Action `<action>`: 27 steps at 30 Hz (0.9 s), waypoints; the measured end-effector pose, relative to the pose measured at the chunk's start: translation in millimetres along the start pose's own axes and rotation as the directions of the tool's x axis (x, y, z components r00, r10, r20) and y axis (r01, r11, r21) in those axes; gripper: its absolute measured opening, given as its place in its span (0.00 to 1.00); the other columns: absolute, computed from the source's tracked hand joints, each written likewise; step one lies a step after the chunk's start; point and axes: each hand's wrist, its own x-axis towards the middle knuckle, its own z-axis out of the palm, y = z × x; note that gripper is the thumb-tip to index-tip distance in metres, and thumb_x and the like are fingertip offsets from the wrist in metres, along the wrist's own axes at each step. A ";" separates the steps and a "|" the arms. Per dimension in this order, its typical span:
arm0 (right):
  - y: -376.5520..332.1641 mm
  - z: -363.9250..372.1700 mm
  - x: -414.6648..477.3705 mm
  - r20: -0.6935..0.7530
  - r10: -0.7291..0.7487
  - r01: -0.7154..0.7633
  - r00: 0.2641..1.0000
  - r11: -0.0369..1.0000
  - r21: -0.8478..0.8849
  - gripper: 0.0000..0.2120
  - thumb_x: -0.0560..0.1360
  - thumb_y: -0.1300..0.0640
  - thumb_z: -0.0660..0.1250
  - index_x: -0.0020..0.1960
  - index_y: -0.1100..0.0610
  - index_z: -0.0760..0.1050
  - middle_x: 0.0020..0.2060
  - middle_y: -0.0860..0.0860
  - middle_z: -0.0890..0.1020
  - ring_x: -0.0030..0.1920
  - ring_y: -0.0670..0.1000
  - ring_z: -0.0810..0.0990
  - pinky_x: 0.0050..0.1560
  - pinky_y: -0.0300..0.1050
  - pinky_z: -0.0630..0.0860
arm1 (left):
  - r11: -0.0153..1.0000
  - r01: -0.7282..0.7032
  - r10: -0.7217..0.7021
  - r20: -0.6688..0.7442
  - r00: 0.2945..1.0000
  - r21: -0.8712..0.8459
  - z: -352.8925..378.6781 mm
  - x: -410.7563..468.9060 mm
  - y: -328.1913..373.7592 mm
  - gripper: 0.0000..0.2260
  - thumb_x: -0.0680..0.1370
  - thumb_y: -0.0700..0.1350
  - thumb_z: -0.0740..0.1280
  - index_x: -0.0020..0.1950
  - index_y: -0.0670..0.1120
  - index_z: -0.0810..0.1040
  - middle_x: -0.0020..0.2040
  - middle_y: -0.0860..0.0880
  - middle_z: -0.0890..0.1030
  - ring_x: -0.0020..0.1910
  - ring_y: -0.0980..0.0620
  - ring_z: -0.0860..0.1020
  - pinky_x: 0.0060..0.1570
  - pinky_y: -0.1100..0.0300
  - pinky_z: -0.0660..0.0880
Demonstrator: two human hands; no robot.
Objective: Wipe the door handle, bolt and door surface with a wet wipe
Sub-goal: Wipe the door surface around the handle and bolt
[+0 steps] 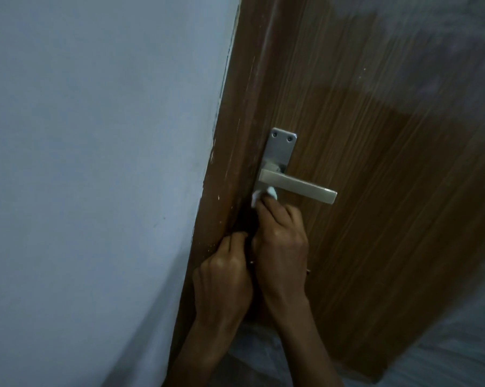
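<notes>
A brown wood-grain door [375, 177] carries a silver lever handle [300, 187] on a silver backplate [280, 148]. My right hand [280, 247] presses a white wet wipe [259, 195] against the lower part of the backplate, just under the lever. My left hand [224, 277] sits beside it, its fingers curled around the door's edge [246, 152] below the handle. The bolt is hidden from me, behind my hands or in the dark gap at the edge.
A pale blue-white wall [96, 163] fills the left half, meeting the brown door frame [221, 177]. A light, streaky floor [445, 344] shows below the door at the lower right.
</notes>
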 end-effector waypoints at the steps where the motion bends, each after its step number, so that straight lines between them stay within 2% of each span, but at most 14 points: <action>1: 2.2 -3.1 -1.9 -0.028 0.012 -0.012 1.000 1.000 -0.009 0.18 0.72 0.67 0.67 0.62 0.64 0.81 0.57 0.56 0.83 0.54 0.55 0.79 0.53 0.43 0.78 | 1.000 0.002 -0.002 -0.005 1.000 -0.016 -2.5 1.7 0.4 0.15 0.80 0.51 0.62 0.55 0.43 0.82 0.44 0.46 0.86 0.32 0.51 0.83 0.33 0.66 0.75; 3: 2.7 -4.2 3.3 -0.046 0.018 -0.020 0.999 0.999 -0.044 0.17 0.72 0.68 0.69 0.60 0.64 0.81 0.56 0.57 0.84 0.54 0.55 0.79 0.54 0.44 0.77 | 0.999 0.002 -0.002 -0.001 1.000 -0.033 -5.3 4.8 0.7 0.14 0.80 0.50 0.62 0.55 0.44 0.83 0.44 0.47 0.86 0.31 0.51 0.82 0.32 0.66 0.76; 5: -1.4 0.9 10.9 0.032 -0.009 0.011 0.999 0.999 -0.043 0.16 0.73 0.67 0.70 0.61 0.62 0.81 0.55 0.56 0.84 0.53 0.55 0.79 0.51 0.45 0.79 | 1.000 -0.010 0.010 0.003 1.000 -0.014 -4.6 8.6 2.0 0.09 0.79 0.43 0.67 0.57 0.43 0.82 0.45 0.46 0.86 0.33 0.50 0.83 0.33 0.62 0.78; 8: -6.6 -10.6 12.5 0.143 -0.007 0.005 0.990 1.000 0.009 0.16 0.72 0.67 0.72 0.59 0.59 0.82 0.52 0.52 0.85 0.50 0.52 0.80 0.48 0.38 0.76 | 0.999 -0.032 0.032 0.001 0.999 -0.014 -5.3 13.1 3.6 0.13 0.73 0.39 0.74 0.58 0.41 0.82 0.48 0.44 0.86 0.35 0.48 0.84 0.37 0.62 0.78; 11: -10.9 -52.2 18.7 0.039 -0.015 0.011 0.999 0.995 0.099 0.12 0.70 0.66 0.75 0.52 0.56 0.84 0.47 0.51 0.86 0.48 0.49 0.83 0.54 0.33 0.71 | 0.994 -0.092 0.090 -0.047 0.995 -0.059 -13.2 21.4 7.0 0.12 0.72 0.38 0.76 0.55 0.41 0.83 0.47 0.44 0.85 0.35 0.48 0.84 0.35 0.61 0.79; 14: -19.0 -78.6 46.1 -0.061 -0.086 0.096 0.994 0.977 0.189 0.10 0.73 0.66 0.71 0.53 0.56 0.83 0.48 0.51 0.86 0.51 0.47 0.83 0.58 0.35 0.72 | 0.990 -0.099 0.091 -0.093 0.992 -0.095 -22.8 35.8 14.7 0.12 0.73 0.37 0.76 0.56 0.42 0.83 0.48 0.45 0.85 0.39 0.48 0.84 0.40 0.64 0.77; 16: -24.7 -80.1 69.4 0.025 -0.096 0.091 0.995 0.985 0.147 0.09 0.75 0.66 0.70 0.51 0.56 0.83 0.47 0.50 0.86 0.51 0.49 0.82 0.55 0.37 0.72 | 0.991 -0.081 0.069 -0.113 0.991 -0.104 -26.8 43.9 20.8 0.14 0.74 0.39 0.74 0.60 0.41 0.82 0.51 0.45 0.85 0.43 0.48 0.85 0.48 0.64 0.75; 18: -27.0 -75.2 87.5 0.241 -0.052 0.052 0.969 0.999 0.005 0.07 0.77 0.62 0.68 0.53 0.55 0.82 0.49 0.50 0.84 0.53 0.51 0.80 0.54 0.39 0.72 | 0.992 -0.059 0.046 -0.118 0.992 -0.109 -27.6 51.2 24.9 0.20 0.73 0.39 0.75 0.65 0.42 0.79 0.55 0.45 0.85 0.47 0.47 0.85 0.54 0.61 0.74; 20: -26.7 -68.3 98.2 0.385 0.001 0.041 0.923 0.994 -0.101 0.05 0.80 0.58 0.63 0.47 0.54 0.77 0.43 0.49 0.80 0.48 0.50 0.78 0.54 0.44 0.74 | 0.991 -0.053 0.039 -0.112 0.993 -0.121 -27.0 56.7 25.8 0.23 0.73 0.39 0.75 0.68 0.42 0.77 0.56 0.44 0.84 0.48 0.46 0.85 0.55 0.60 0.74; 22: -26.3 -67.5 105.0 0.406 0.019 0.027 0.913 0.994 -0.109 0.08 0.80 0.56 0.61 0.42 0.51 0.71 0.38 0.47 0.75 0.41 0.49 0.76 0.53 0.49 0.76 | 0.990 -0.055 0.040 -0.119 0.992 -0.126 -27.8 59.5 25.1 0.21 0.75 0.41 0.74 0.68 0.42 0.77 0.55 0.45 0.85 0.46 0.47 0.85 0.52 0.62 0.74; 23: -24.9 -69.2 107.6 0.414 0.034 0.006 0.910 0.995 -0.095 0.08 0.80 0.56 0.61 0.43 0.51 0.72 0.38 0.48 0.75 0.40 0.48 0.76 0.52 0.49 0.76 | 0.991 -0.056 0.041 -0.126 0.991 -0.124 -28.2 60.1 24.5 0.20 0.76 0.41 0.73 0.68 0.42 0.78 0.54 0.46 0.85 0.45 0.48 0.85 0.52 0.63 0.74; 24: -21.2 -71.9 108.9 0.433 0.062 -0.027 0.899 0.996 -0.087 0.06 0.81 0.57 0.62 0.45 0.52 0.74 0.39 0.48 0.77 0.39 0.48 0.76 0.48 0.46 0.76 | 0.990 -0.059 0.042 -0.129 0.991 -0.129 -28.9 60.4 24.4 0.20 0.76 0.40 0.73 0.67 0.43 0.78 0.53 0.47 0.86 0.45 0.49 0.85 0.51 0.63 0.74; 27: 1.2 -85.3 107.5 0.522 0.163 -0.134 0.837 0.987 -0.093 0.06 0.81 0.57 0.62 0.53 0.53 0.78 0.40 0.46 0.76 0.36 0.41 0.72 0.34 0.33 0.66 | 0.980 -0.041 0.019 -0.111 0.994 -0.194 -29.3 61.3 22.6 0.18 0.79 0.42 0.70 0.68 0.45 0.77 0.56 0.50 0.85 0.50 0.54 0.84 0.50 0.66 0.76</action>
